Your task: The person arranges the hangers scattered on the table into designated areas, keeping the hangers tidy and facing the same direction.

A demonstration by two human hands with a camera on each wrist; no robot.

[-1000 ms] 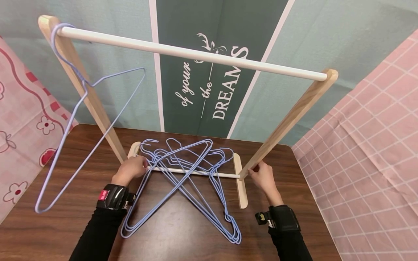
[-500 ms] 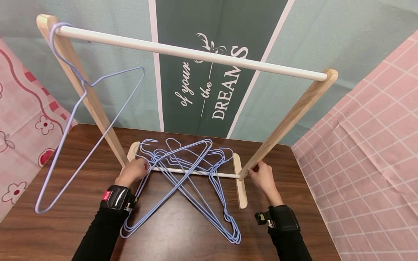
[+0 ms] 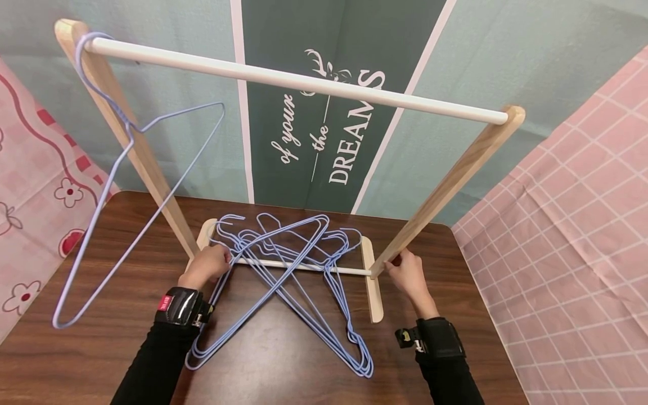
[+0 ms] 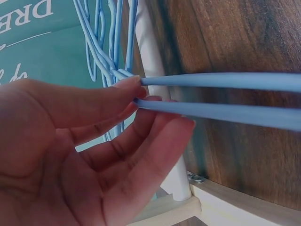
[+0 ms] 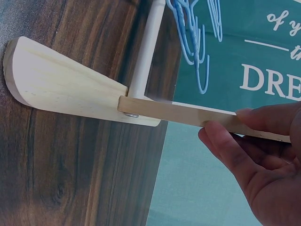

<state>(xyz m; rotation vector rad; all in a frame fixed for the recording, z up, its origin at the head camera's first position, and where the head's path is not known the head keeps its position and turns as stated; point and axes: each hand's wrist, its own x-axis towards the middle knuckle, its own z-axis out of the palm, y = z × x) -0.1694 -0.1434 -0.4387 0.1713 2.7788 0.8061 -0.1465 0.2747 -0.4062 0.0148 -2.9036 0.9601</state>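
Piled hangers (image 3: 277, 289) crisscross, hooks (image 3: 233, 215) toward backdrop (image 3: 275, 185); rack post (image 3: 444, 194) upright.

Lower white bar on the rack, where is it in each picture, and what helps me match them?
Head: low centre, the lower bar is crossed by hangers and ends at the right foot.
Left wrist: the lower bar slants from top centre down to wood near the bottom.
Right wrist: the lower bar runs from top centre down to the right foot.
Shared landmark: the green panel with white lettering.

blue hangers (image 3: 277, 287) lie crossed in a pile; another hanger (image 3: 134, 244) hangs on the upright wooden rack (image 3: 439, 197).
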